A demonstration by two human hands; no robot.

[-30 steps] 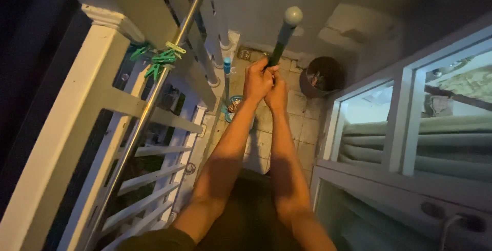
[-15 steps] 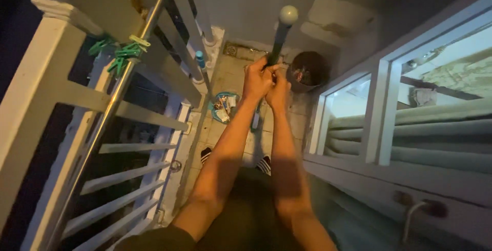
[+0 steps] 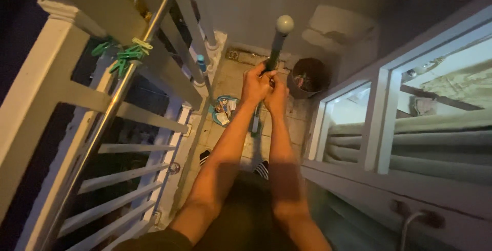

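Observation:
Both of my hands grip one long dark green handle with a pale round knob on top. My left hand wraps the shaft on the left side. Pressed against it from the right, my right hand holds the same shaft. Below the hands the handle runs down toward the tiled floor, where its lower end shows pale. A dustpan holding scraps of litter lies on the floor just left of that lower end.
A white railing with a metal rod and green clothes pegs lines the left. A dark round bin stands against the far wall. White-framed windows run along the right. My sandalled feet show below.
The view has swung slightly, so the railing and window shifted in frame. My hands stay clasped on the handle, a little lower in view, and the dustpan has come into sight.

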